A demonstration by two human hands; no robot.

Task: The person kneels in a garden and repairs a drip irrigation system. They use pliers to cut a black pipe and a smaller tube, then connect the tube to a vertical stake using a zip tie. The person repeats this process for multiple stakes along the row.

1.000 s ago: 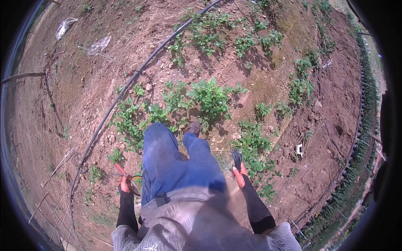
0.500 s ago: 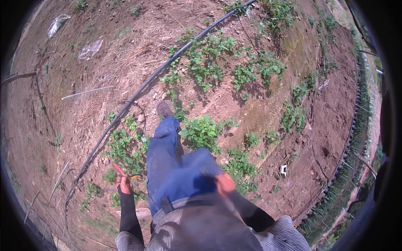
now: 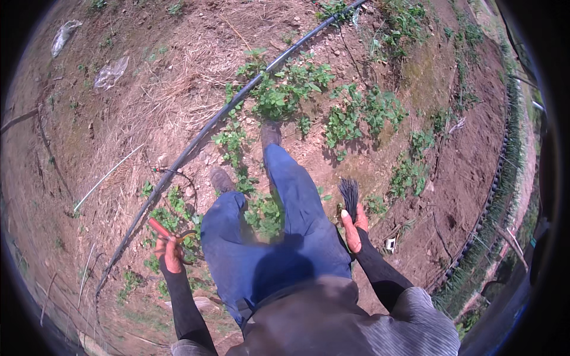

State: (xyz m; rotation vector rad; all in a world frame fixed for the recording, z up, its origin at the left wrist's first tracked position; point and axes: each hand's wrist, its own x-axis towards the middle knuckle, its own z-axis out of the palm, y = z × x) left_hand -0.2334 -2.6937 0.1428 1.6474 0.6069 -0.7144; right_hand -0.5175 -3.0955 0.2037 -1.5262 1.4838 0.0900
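My left hand [image 3: 171,251] is closed around a hand tool with a red grip [image 3: 159,228]; a curved yellow-orange piece juts from it on the right, and its exact kind is unclear. Out to the right of my thigh, my right hand [image 3: 355,230] grips a bundle of thin black strips [image 3: 349,196], perhaps ties or wires, fanned out at the far end. Low green plants [image 3: 173,209] grow just beyond the left hand. My legs in blue trousers [image 3: 297,190] stand between the two hands.
A dark hose [image 3: 196,139] runs diagonally across the sloping soil, with a thin looped line beside it. Leafy plants [image 3: 365,113] grow ahead. A white rod [image 3: 107,178] and clear plastic scraps [image 3: 111,72] lie at left. At right sits a small white object [image 3: 390,244] before a dark ridged edge [image 3: 496,196].
My right foot has stepped forward past the left. The right hand has swung out from my waist, and the black bundle now shows in it. My left hand still holds the red-gripped tool.
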